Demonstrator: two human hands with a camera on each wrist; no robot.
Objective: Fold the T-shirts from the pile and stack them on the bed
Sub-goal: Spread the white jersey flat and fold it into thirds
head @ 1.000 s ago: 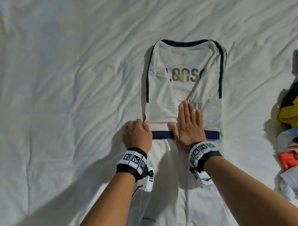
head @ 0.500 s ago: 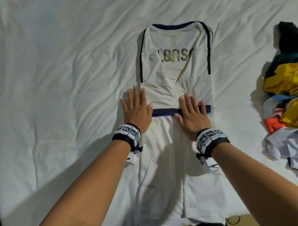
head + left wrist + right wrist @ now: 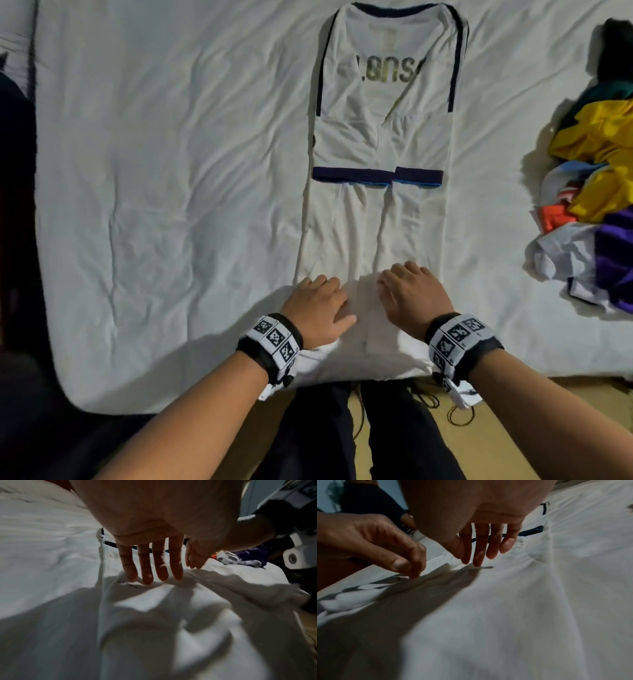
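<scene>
A white T-shirt (image 3: 380, 219) of thin, smooth fabric lies flat on the bed (image 3: 171, 171), its sides folded in to form a long rectangle with navy trim and gold lettering. The left hand (image 3: 317, 310) and right hand (image 3: 412, 296) rest side by side on its lower end, fingers bent down, tips touching the cloth, gripping nothing. A crumpled pile of coloured T-shirts (image 3: 596, 192) sits at the right on the wrinkled white sheet
</scene>
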